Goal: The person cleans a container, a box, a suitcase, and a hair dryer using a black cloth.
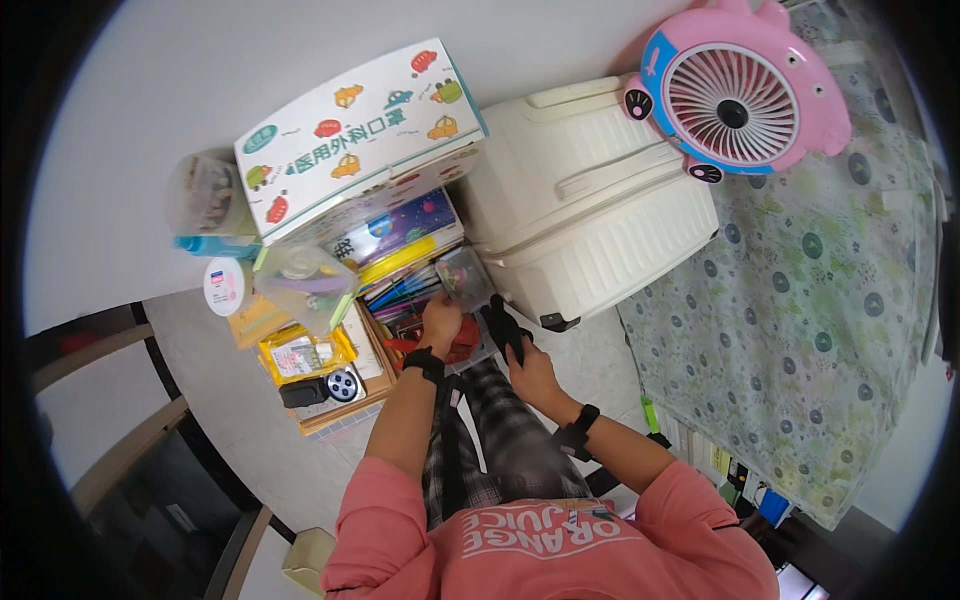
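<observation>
My left hand [441, 322] reaches down into a group of stationery, its fingers curled. What they hold, if anything, is hidden. Beside its fingertips is a small clear plastic container [466, 277], and a red bundle [463, 343] lies just under the hand. My right hand [533, 372], a little nearer and to the right, is closed around a black, soft-looking object [503, 328] whose kind I cannot make out. Several pens [400, 287] and a yellow strip-like item [410, 259] lie beyond my left hand.
A white carton with cartoon vehicles [350, 125] stands at the back, beside a cream suitcase [590, 190]. On the suitcase's right is a pink pig-shaped fan [733, 113], near a patterned cloth [780, 300]. At left are a clear bin [300, 285] and a yellow packet [300, 355].
</observation>
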The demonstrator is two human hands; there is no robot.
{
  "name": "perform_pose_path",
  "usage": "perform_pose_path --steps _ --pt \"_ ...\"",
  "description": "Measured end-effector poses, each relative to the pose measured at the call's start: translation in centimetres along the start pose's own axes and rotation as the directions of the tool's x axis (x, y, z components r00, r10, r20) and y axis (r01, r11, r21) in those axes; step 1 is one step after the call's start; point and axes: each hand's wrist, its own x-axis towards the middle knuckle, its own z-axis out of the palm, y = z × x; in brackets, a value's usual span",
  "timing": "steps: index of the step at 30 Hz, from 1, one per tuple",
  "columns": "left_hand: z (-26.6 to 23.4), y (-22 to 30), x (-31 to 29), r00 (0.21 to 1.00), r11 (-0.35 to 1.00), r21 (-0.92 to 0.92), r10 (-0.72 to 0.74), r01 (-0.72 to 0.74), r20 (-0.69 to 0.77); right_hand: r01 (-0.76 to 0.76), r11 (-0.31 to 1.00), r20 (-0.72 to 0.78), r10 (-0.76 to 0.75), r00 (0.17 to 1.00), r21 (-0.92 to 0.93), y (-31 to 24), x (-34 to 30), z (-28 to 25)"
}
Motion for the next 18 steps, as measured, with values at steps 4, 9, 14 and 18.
perform_pose_path --steps 4,9,14,18 --pt "1.5 -1.8 2.1 0.99 0.981 0.14 -0.14 0.136 0.018 0.016 1.0 -0.036 -0.015 0.999 0.014 2.3 0.8 1.3" --pt "3.2 -0.4 0.8 0.97 0.975 0.073 -0.197 0.209 -0.141 -0.033 0.999 0.07 0.035 0.997 -0.029 5.5 2.4 2.3" --pt "2.3 3.5 -1.4 0.978 0.96 0.233 -0.116 0.155 -0.173 -0.036 0.999 0.12 0.039 0.992 -0.025 5.0 2.7 1.5" --pt "0.8 2.5 -0.2 0.985 0.953 0.283 -0.06 0.104 -0.16 0.007 1.0 0.155 -0.004 0.988 -0.014 4.0 2.3 0.5"
